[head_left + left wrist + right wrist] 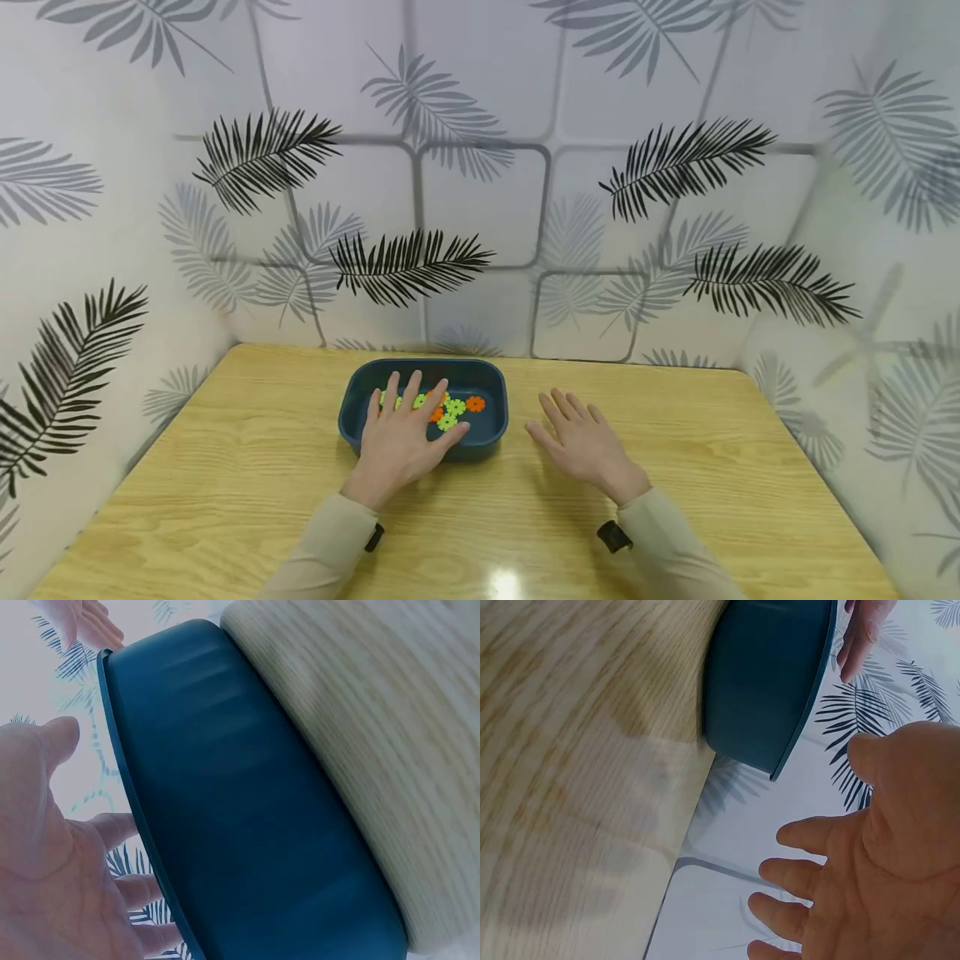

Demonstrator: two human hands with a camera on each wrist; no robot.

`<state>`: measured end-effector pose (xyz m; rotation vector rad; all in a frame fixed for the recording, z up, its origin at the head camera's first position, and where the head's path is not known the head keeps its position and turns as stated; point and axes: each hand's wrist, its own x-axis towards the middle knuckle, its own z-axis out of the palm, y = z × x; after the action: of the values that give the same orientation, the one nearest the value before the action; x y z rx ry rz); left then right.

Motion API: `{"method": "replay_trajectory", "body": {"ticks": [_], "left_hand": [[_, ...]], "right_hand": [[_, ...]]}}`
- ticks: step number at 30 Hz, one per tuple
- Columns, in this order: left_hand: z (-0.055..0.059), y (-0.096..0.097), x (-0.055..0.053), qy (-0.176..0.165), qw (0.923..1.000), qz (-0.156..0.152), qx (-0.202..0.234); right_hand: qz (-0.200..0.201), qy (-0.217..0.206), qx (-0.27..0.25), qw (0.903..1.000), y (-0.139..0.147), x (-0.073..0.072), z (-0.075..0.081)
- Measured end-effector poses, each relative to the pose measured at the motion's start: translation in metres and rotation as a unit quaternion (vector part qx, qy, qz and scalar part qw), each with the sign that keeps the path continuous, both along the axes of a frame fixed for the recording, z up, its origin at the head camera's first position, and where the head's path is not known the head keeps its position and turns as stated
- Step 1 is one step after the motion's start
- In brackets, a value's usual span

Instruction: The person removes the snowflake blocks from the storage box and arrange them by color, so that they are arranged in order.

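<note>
Leftmost, your left grip (pixel 399 442) hangs over the left part of the tray (pixel 489 430), fingers fanned and straight, pinching nothing; the left wrist view puts the palm above the rim, so the tray carries its own load and likely needs no hand to steady it. It sits flat on the desk (pixel 697 475), toward the back edge, probably so both arms reach it easily. Inside, green flower pieces (pixel 455 407) and orange flower pieces (pixel 476 404) lie loose, mostly bunched about the middle and left; the raised walls presumably keep such light bits from scattering. To the right, your right grip (pixel 587 446) is spread too, apart from the tray and above the bare wood, holding nothing.
</note>
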<state>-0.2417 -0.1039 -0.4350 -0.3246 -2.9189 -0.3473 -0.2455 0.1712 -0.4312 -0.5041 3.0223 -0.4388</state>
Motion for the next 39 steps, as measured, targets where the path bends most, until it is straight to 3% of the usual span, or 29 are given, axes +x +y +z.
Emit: {"method": "replay_trajectory", "body": {"ticks": [13,17,20,25,30,35,39], "left_hand": [[0.006,0.001,-0.001,0.015,0.9999,-0.003,0.001],[0.009,-0.004,-0.007,0.035,0.9987,0.004,0.035],[0.011,-0.013,-0.010,0.024,0.9940,0.005,0.107],[0.010,-0.033,-0.013,-0.001,0.9698,-0.013,0.244],[0.008,-0.052,-0.015,0.000,0.9485,-0.036,0.315],[0.007,-0.073,-0.018,-0.026,0.9253,-0.032,0.377],[0.006,-0.086,-0.021,-0.039,0.9018,-0.013,0.430]], "right_hand": [[-0.002,0.056,-0.009,0.9984,-0.001,-0.002,0.003],[0.004,0.055,-0.094,0.9941,-0.003,-0.007,0.004],[0.013,0.018,-0.185,0.9824,-0.005,-0.012,0.003],[0.030,-0.066,-0.291,0.9539,-0.006,-0.024,-0.001],[0.057,-0.145,-0.365,0.9177,-0.008,-0.032,0.000],[0.074,-0.186,-0.399,0.8949,-0.012,-0.039,-0.002],[0.079,-0.197,-0.416,0.8840,-0.015,-0.045,-0.004]]}}
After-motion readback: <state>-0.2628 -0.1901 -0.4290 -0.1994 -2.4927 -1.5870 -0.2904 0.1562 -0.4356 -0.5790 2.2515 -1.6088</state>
